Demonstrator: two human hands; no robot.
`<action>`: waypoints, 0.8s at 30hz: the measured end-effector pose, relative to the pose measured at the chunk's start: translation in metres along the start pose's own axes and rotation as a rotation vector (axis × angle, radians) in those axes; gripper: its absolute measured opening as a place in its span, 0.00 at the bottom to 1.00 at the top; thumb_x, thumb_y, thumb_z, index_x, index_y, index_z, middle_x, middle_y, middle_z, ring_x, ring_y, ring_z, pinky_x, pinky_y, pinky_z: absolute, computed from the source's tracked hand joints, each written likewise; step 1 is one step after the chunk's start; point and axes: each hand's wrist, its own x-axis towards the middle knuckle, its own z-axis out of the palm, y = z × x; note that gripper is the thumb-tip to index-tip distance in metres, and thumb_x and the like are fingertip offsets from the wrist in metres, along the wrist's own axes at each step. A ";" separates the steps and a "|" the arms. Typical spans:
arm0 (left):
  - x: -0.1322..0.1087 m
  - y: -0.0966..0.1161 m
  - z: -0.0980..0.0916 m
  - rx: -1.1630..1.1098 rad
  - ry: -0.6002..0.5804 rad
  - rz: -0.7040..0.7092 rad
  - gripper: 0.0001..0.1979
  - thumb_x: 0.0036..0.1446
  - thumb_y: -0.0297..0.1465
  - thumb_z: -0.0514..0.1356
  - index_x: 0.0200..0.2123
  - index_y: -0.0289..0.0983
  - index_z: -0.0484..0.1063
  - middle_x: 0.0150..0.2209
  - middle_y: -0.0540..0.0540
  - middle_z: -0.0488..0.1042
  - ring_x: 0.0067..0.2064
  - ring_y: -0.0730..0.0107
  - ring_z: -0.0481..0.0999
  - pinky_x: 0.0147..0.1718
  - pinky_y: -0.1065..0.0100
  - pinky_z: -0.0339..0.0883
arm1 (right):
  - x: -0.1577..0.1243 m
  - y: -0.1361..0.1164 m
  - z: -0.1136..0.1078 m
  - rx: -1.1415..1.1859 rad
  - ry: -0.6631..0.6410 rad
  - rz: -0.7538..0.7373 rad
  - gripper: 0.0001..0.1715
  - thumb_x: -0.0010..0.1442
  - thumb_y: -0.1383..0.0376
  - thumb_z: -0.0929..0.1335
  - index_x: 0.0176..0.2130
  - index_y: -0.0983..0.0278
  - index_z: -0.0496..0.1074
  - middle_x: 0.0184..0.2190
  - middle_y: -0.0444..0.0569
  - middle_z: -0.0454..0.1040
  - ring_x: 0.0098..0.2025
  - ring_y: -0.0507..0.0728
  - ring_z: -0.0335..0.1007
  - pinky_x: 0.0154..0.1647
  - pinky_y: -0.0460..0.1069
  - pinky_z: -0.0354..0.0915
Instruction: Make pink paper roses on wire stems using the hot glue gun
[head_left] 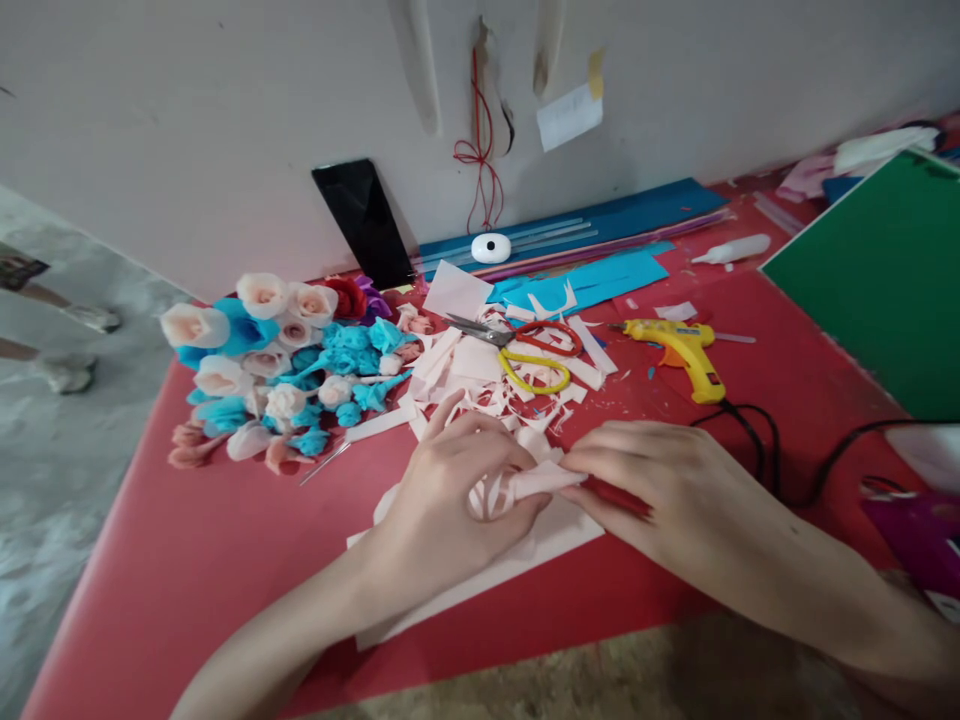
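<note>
Pink paper piece | left hand: grasping it | right hand: pinching its tip

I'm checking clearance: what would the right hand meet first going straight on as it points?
The right hand would first meet the pale paper it pinches, then probably the left hand; depth is unclear.

The left hand and right hand are bare, with slender fingers. Left forearm and right forearm are bare too; a small dark spot marks the right one.
</note>
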 end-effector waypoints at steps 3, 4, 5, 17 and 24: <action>0.001 -0.004 -0.001 -0.023 0.013 -0.007 0.03 0.48 0.27 0.61 0.29 0.37 0.69 0.31 0.49 0.75 0.36 0.68 0.73 0.50 0.53 0.59 | -0.002 -0.001 -0.010 -0.002 0.055 0.007 0.05 0.59 0.67 0.65 0.38 0.62 0.69 0.35 0.41 0.75 0.37 0.51 0.70 0.39 0.45 0.62; 0.001 -0.005 -0.002 -0.030 0.014 -0.012 0.04 0.48 0.27 0.62 0.29 0.38 0.68 0.32 0.49 0.75 0.37 0.68 0.72 0.51 0.52 0.58 | -0.003 0.000 -0.017 -0.013 0.095 0.024 0.04 0.60 0.65 0.65 0.38 0.61 0.69 0.35 0.41 0.74 0.37 0.50 0.70 0.41 0.45 0.62; 0.002 -0.006 -0.002 -0.035 0.017 -0.018 0.04 0.49 0.27 0.62 0.29 0.38 0.68 0.32 0.49 0.75 0.37 0.68 0.72 0.52 0.52 0.57 | -0.004 0.003 -0.024 -0.034 0.153 0.051 0.04 0.60 0.64 0.64 0.36 0.60 0.69 0.34 0.40 0.74 0.37 0.50 0.70 0.41 0.44 0.62; 0.001 -0.010 -0.002 -0.016 0.031 -0.004 0.04 0.50 0.29 0.62 0.29 0.39 0.68 0.32 0.50 0.76 0.38 0.67 0.72 0.55 0.50 0.53 | -0.037 0.152 -0.005 -0.146 0.086 0.973 0.15 0.60 0.60 0.65 0.42 0.68 0.68 0.39 0.50 0.70 0.39 0.53 0.68 0.40 0.52 0.67; 0.003 -0.009 -0.005 0.000 0.018 0.009 0.03 0.50 0.27 0.60 0.30 0.39 0.69 0.33 0.49 0.76 0.39 0.65 0.73 0.56 0.47 0.52 | -0.042 0.148 -0.002 0.243 0.317 0.948 0.16 0.64 0.58 0.60 0.43 0.68 0.64 0.33 0.47 0.69 0.30 0.49 0.68 0.29 0.45 0.66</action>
